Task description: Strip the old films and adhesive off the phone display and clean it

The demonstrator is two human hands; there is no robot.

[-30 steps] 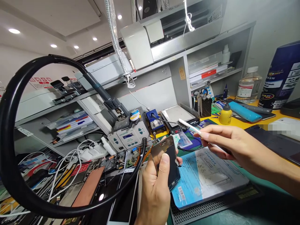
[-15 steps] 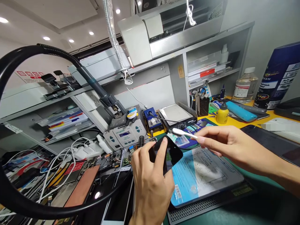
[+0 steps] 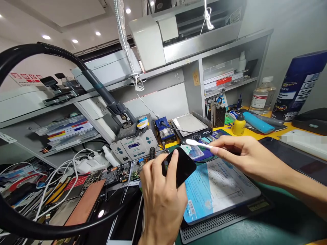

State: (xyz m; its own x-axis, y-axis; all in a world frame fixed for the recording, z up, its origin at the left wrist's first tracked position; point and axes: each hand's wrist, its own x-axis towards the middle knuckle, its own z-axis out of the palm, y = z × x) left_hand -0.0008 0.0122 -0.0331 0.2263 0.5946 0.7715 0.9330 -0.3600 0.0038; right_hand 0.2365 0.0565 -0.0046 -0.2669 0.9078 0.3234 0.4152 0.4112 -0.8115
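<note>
My left hand (image 3: 163, 194) is wrapped round a black smartphone (image 3: 186, 166), its index finger lying along the dark glass. Part of the phone is hidden behind the fingers. A white cotton swab (image 3: 196, 143) is pinched between the thumb and fingers of my right hand (image 3: 240, 153). The swab's thick white tip points left, above the phone's upper edge and apart from it. Below both hands lies a blue and white printed pad (image 3: 219, 190) on a dark perforated base (image 3: 212, 224).
A grey soldering station (image 3: 135, 146) stands behind the left hand. Phone parts and white cables (image 3: 74, 170) crowd the left. A yellow bottle (image 3: 239, 125), a clear bottle (image 3: 263, 97) and a dark blue spray can (image 3: 296, 88) stand at right. A black hose (image 3: 63, 229) loops across the left foreground.
The view has shifted slightly, so most things sit a little further left. Both hands keep their holds, with the swab still near the phone.
</note>
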